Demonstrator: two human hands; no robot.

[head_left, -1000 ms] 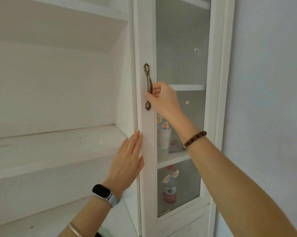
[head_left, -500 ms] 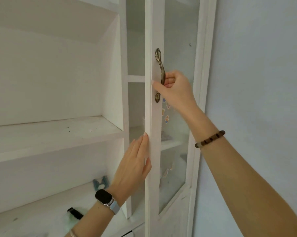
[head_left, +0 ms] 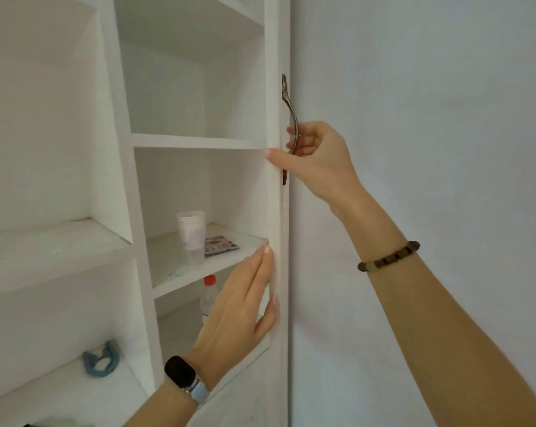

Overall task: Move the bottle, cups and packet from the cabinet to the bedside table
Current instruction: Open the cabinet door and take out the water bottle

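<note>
The right hand (head_left: 319, 158) has its fingers curled round the dark metal handle (head_left: 292, 118) of the door (head_left: 274, 204). Its thumb stretches across the door's narrow edge, and a beaded bracelet (head_left: 388, 256) sits on that forearm. The left hand (head_left: 239, 312) lies flat against the same edge lower down, fingers straight and pressed together, thumb touching the door. A dark watch (head_left: 180, 371) is on that wrist. The door stands open, seen edge-on, close to the pale wall (head_left: 414, 149).

Inside the white cabinet (head_left: 118, 149), the middle shelf (head_left: 174, 272) holds a stack of cups (head_left: 191, 229), upright, white with ribbed rims; the lowest part looks clearer. Just right of the stack, touching or nearly so, a flat packet (head_left: 222, 245) lies on the shelf, printed in red and pale colours too blurred to read. In the compartment below stands the bottle (head_left: 209, 294), upright, clear with a red cap, its lower part hidden behind the left hand.

In the open section to the left, a low shelf carries a small teal thing (head_left: 101, 360).
</note>
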